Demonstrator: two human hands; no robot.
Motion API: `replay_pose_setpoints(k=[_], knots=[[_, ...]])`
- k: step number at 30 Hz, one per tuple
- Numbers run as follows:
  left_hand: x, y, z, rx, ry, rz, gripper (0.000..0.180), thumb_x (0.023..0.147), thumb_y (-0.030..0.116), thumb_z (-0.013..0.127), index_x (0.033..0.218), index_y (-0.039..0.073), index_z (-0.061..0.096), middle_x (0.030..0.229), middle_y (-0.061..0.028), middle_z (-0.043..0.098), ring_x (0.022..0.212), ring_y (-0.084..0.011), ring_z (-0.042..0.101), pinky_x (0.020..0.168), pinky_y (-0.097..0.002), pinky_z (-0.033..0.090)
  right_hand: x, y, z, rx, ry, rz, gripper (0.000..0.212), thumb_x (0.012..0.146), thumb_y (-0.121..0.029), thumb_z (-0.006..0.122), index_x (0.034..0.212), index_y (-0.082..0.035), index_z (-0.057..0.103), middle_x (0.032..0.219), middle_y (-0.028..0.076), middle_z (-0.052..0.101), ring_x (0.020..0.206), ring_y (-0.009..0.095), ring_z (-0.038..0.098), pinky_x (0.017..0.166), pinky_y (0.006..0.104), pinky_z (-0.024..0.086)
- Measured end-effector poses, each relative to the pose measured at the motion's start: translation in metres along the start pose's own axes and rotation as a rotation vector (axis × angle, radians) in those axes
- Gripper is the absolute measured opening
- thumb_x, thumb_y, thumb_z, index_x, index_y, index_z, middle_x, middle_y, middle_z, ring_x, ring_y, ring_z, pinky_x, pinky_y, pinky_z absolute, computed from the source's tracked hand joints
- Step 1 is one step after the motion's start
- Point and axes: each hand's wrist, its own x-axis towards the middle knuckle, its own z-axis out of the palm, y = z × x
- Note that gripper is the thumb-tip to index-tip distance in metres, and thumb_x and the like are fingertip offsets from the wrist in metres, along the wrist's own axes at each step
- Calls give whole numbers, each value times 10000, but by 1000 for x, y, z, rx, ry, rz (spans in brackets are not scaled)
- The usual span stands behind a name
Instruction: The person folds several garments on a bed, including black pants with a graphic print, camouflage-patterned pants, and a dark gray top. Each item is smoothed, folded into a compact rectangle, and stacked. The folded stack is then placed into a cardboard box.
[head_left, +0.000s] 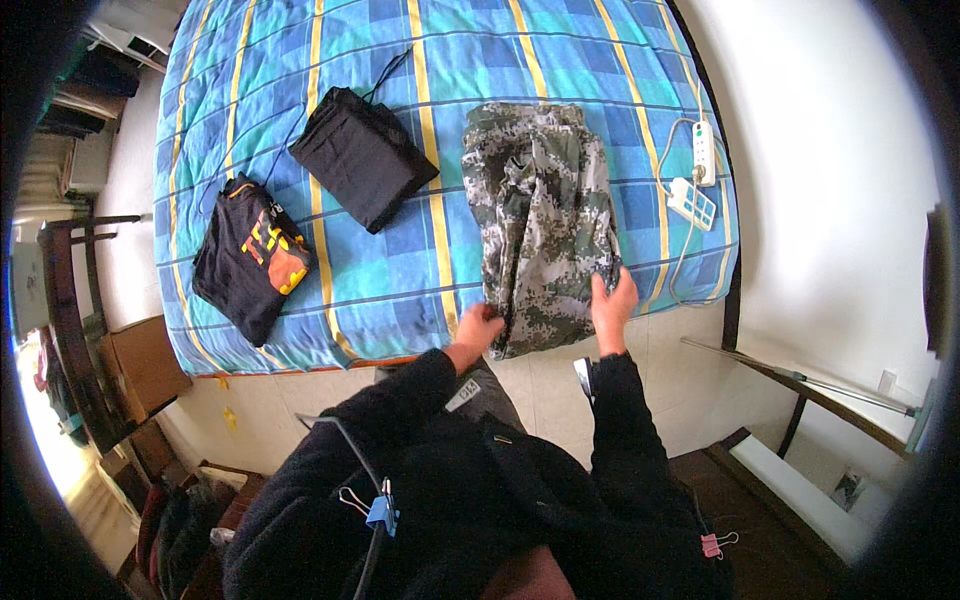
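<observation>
A pair of green, grey and white camouflage trousers (545, 220) lies lengthwise on the bed, with its waistband away from me. The legs are laid together and the cloth is wrinkled. At the near left corner, my left hand (478, 332) has its fingers closed on the edge. My right hand (613, 308) grips the right edge near the same end, thumb and forefinger on either side of the cloth. Further left are a folded black garment (365, 160) with a cord and a folded black top (252, 258) with an orange and yellow print.
A blue plaid quilt (390, 290) covers the bed. Two white power strips (691, 204) with cables lie by its right edge, near the wall. A cardboard box (145, 365) stands on the floor at left. A metal rod (850, 388) runs along a ledge at right.
</observation>
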Motion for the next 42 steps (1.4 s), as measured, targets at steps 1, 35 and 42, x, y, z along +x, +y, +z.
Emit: replay_pose_setpoints(k=[1, 35, 42], knots=[[14, 0, -5, 29, 70, -10, 345, 754, 227, 677, 940, -48, 580, 886, -214, 636, 826, -340, 624, 734, -412, 490, 15, -24, 3, 14, -32, -29, 655, 776, -353, 734, 1221, 58, 484, 1144, 279, 562, 1074, 425, 520, 932, 481, 396], [133, 66, -44, -912, 118, -2, 308, 829, -14, 582, 1130, 54, 583, 985, -30, 653, 844, -161, 602, 740, -308, 488, 44, -35, 20, 342, -164, -36, 439, 828, -259, 674, 1139, 22, 542, 1032, 205, 603, 1012, 376, 554, 890, 433, 436], [103, 60, -30, -886, 94, -135, 260, 851, 97, 630, 1106, 89, 577, 980, -34, 660, 838, -202, 647, 699, -367, 546, 82, -176, 86, -98, -525, -83, 836, 745, -359, 705, 1392, -34, 289, 1034, 228, 598, 983, 429, 573, 771, 512, 494]])
